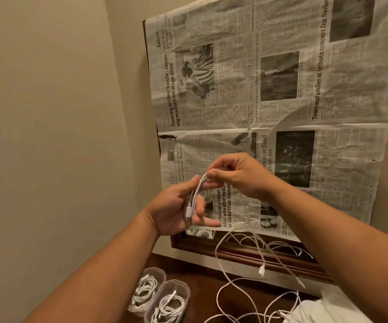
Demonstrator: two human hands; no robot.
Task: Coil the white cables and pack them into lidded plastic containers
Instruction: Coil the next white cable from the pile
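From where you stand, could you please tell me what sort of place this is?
Probably a corner of a home: a beige painted wall, a dark wooden tabletop with a wood-framed mirror covered in newspaper, and small plastic containers of coiled white cables.

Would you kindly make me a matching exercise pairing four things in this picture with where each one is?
Things:
1. coil
2. containers
3. loose cables
4. newspaper

Places:
a. covering the frame by the wall
b. gripped by left hand and right hand
c. sprawled on the table
d. bottom centre, coiled cables inside

Pairs: 1-b, 2-d, 3-c, 4-a
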